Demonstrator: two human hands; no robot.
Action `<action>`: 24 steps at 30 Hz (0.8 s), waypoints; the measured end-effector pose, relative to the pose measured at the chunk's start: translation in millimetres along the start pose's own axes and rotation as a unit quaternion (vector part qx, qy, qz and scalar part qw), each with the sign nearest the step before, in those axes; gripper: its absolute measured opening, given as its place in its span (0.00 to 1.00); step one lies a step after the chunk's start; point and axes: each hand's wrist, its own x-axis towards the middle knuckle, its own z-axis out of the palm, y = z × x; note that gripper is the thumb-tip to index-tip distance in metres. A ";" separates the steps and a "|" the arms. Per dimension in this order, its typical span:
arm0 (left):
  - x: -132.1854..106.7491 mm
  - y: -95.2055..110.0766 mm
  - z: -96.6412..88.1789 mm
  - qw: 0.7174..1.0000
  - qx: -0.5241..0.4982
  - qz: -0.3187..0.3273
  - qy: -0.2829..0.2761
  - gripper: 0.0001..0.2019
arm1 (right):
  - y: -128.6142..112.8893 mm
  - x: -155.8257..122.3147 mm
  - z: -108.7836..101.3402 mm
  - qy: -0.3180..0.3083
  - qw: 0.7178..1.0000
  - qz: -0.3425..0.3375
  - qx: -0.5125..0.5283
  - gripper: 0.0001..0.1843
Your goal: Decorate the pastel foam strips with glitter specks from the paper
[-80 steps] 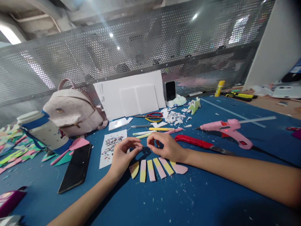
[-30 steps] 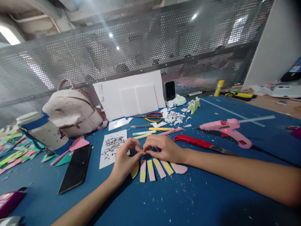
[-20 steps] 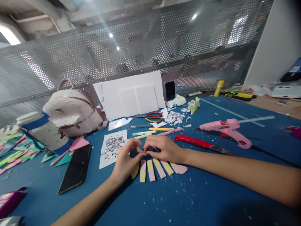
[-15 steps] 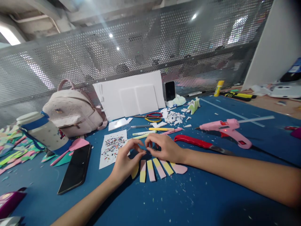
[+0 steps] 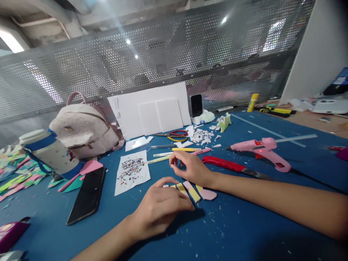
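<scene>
A fan of pink-and-yellow foam strips lies on the blue mat, ending in a rounded pink piece. My left hand lies palm down over the left part of the fan, fingers flat and stretched out on the strips. My right hand rests just behind the fan with its fingers curled and thumb close to the forefinger. What it pinches, if anything, is too small to make out.
A red-handled knife and a pink glue gun lie right of my right hand. A speckled paper sheet, a black phone, a bottle and a backpack sit at the left. White boards lean at the back.
My hands were pinching together above the strips. The left hand has dropped back toward me and now lies flat on the strips; the right hand stays curled in place.
</scene>
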 end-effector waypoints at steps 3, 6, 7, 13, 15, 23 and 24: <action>0.5 -8.4 1.1 0.996 0.010 -0.032 0.087 0.17 | 1.0 0.0 -0.1 0.002 1.000 0.007 -0.001 0.04; -0.3 -21.7 -1.4 0.976 0.002 -0.123 0.177 0.16 | 2.1 -0.1 0.0 0.003 1.000 0.006 0.005 0.05; -0.8 -26.4 -2.9 0.967 -0.013 -0.157 0.199 0.16 | 2.1 -0.2 0.0 0.005 1.000 0.004 0.007 0.05; -2.1 -45.9 -8.8 0.931 -0.078 -0.255 0.250 0.17 | -1.0 -1.0 -1.8 0.011 1.000 -0.006 0.012 0.04; -1.4 -46.8 -8.6 0.932 -0.082 -0.261 0.239 0.16 | -1.5 -1.0 -2.2 0.011 1.000 -0.011 0.012 0.04; 0.8 -41.7 -5.5 0.938 -0.078 -0.258 0.219 0.16 | 0.0 -0.2 -1.2 0.002 1.000 -0.023 0.001 0.06; 0.7 -41.6 -5.4 0.938 -0.075 -0.256 0.221 0.16 | 0.0 0.0 -1.3 -0.001 1.000 -0.026 0.000 0.06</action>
